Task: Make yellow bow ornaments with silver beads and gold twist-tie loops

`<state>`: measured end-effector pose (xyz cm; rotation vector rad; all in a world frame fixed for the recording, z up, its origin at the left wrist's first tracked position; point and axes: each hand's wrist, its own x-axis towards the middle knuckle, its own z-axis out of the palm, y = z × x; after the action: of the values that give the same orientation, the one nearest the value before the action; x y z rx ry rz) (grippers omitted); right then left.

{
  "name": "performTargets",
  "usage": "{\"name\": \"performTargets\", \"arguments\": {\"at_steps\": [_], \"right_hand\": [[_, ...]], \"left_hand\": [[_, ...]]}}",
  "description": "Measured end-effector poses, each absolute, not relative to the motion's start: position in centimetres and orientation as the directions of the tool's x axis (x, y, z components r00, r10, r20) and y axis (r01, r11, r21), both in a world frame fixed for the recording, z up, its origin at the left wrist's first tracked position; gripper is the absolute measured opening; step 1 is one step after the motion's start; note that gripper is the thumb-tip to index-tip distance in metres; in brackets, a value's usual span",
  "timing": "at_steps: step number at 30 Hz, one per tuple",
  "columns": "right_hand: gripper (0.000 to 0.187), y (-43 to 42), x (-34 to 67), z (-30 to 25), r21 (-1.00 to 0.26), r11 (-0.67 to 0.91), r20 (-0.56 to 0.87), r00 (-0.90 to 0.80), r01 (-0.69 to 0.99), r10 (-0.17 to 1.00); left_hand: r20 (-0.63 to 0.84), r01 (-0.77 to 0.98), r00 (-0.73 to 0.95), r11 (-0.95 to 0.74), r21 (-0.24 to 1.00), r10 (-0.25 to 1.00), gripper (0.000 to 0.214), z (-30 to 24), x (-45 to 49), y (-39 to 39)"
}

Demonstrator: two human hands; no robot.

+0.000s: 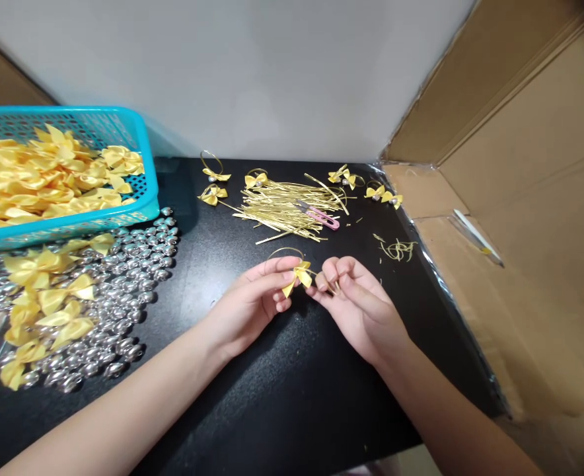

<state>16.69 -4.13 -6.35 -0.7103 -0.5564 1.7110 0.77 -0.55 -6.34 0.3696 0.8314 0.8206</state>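
Presently a yellow bow is pinched in the left hand just in front of the gold tie pile, its gold wire gripped by the right hand; twisting is judged best done tight against the knot.

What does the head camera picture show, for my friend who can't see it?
Two hands, the left hand and right hand, pinch a small yellow bow on a gold wire loop over a black table. Behind lie gold wire strips; left, a blue basket of bows and silver beads.
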Motion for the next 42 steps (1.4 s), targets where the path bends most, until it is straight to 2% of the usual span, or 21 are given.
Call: {"name": "performTargets", "arguments": {"at_steps": [10,16,22,31,35,39,42], "right_hand": [[0.015,-4.0,16.4,-6.6,-0.628,-0.205,-0.107,-0.177,-0.751,0.978],[0.015,-4.1,16.6,-6.1,-0.628,-0.208,-0.103,-0.185,-0.749,0.977],[0.014,-4.6,16.9,-5.4,-0.690,-0.145,-0.001,-0.199,-0.709,0.980],[0.005,-4.8,17.9,-5.0,-0.844,0.056,0.170,-0.169,-0.533,0.971],[0.003,-5.1,17.9,-4.9,-0.867,0.076,0.194,-0.192,-0.493,0.962],[0.003,-5.7,17.2,-5.0,-0.875,0.024,0.177,-0.271,-0.484,0.946],[0.005,-6.3,16.7,-4.8,-0.919,0.025,0.150,-0.291,-0.394,0.945]], "left_hand": [[-0.560,-0.490,0.445,0.714,0.500,0.698,0.020,-6.3,0.8,-0.5],[-0.571,-0.469,0.439,0.719,0.513,0.694,0.021,-6.2,0.9,-0.5],[-0.557,-0.430,0.332,0.647,0.629,0.761,0.019,-6.6,1.0,-0.7],[-0.428,-0.238,0.208,0.470,0.850,0.880,0.013,-7.0,0.9,-1.0],[-0.339,-0.159,0.175,0.367,0.917,0.924,0.011,-6.6,1.1,-1.1],[-0.255,-0.106,0.143,0.271,0.957,0.956,0.012,-6.4,1.1,-1.2],[-0.190,-0.032,0.133,0.196,0.980,0.973,0.011,-6.7,0.9,-1.2]]}}
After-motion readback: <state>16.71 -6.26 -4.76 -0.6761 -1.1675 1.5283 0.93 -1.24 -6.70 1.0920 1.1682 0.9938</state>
